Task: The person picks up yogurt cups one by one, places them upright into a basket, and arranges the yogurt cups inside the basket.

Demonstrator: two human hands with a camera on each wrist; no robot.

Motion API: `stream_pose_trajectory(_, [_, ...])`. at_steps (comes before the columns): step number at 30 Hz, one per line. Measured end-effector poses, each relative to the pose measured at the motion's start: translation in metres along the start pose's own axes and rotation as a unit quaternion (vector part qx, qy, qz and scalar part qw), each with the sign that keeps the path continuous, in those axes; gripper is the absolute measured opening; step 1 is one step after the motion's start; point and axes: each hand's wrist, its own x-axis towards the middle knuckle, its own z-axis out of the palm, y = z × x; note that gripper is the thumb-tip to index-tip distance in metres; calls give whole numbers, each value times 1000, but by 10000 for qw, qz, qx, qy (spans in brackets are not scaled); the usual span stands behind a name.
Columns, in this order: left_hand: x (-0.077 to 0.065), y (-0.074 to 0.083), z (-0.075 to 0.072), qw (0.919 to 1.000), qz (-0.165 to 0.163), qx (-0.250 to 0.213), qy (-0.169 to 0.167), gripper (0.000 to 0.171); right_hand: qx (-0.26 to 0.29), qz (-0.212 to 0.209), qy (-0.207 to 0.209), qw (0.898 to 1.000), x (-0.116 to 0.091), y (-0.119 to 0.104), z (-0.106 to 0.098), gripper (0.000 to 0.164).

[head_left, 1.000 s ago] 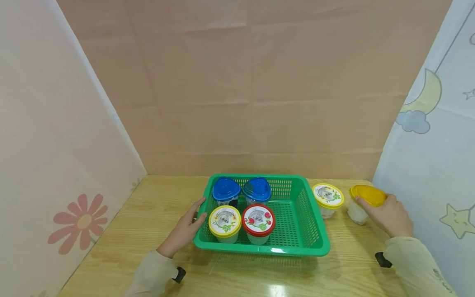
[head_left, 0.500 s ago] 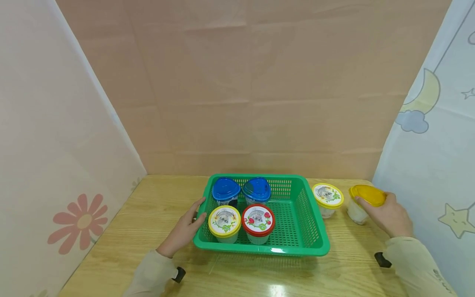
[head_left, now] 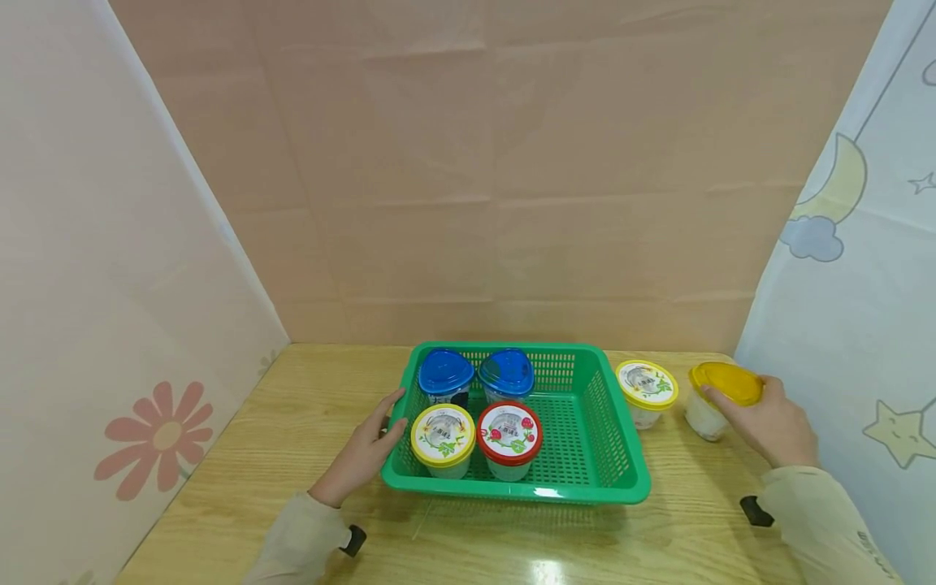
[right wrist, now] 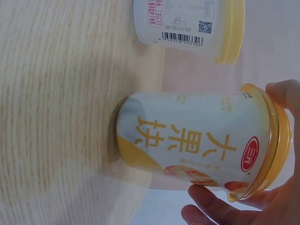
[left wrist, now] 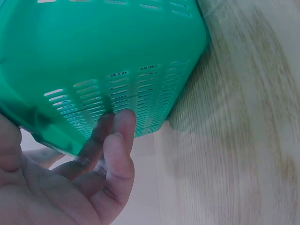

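In the head view, my right hand [head_left: 771, 426] holds a yogurt cup [head_left: 705, 418] by its yellow domed lid. The right wrist view shows this tall white yogurt cup [right wrist: 187, 138] upright on the table, thumb and fingers around the lid end. Beside it stands another yellow-lidded cup [head_left: 647, 386], close to the green basket [head_left: 512, 491]. My left hand [head_left: 361, 455] grips the basket's left rim; in the left wrist view, bent fingers [left wrist: 119, 159] lie against the slotted outer wall [left wrist: 103, 47].
Inside the basket's left part are two blue-lidded cups [head_left: 446, 372] behind, a yellow-rimmed cup [head_left: 443, 435] and a red-rimmed cup [head_left: 509, 435] in front. The basket's right floor [head_left: 559, 443] is bare. A wood-grain table [head_left: 292, 422] meets a brown backdrop [head_left: 490, 203].
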Motion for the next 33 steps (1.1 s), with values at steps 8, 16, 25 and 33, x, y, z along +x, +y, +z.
stream_pose_trajectory(8, [1, -2, 1, 10000, -27, 23, -23, 56, 13, -7, 40, 10000, -2, -2, -5, 114])
stream_pose_trajectory(16, [1, -2, 0, 10000, -5, 38, -38, 56, -23, -102, 289, 9995, -8, -9, -11, 110])
stream_pose_trajectory(25, [2, -3, -1, 9999, 47, 63, -97, 56, -4, -348, 502, 9981, -12, -24, -21, 108])
stream_pose_trajectory(33, [1, -3, -1, 9998, 108, 126, -62, 55, 46, -534, 602, 9967, -17, -40, -28, 108])
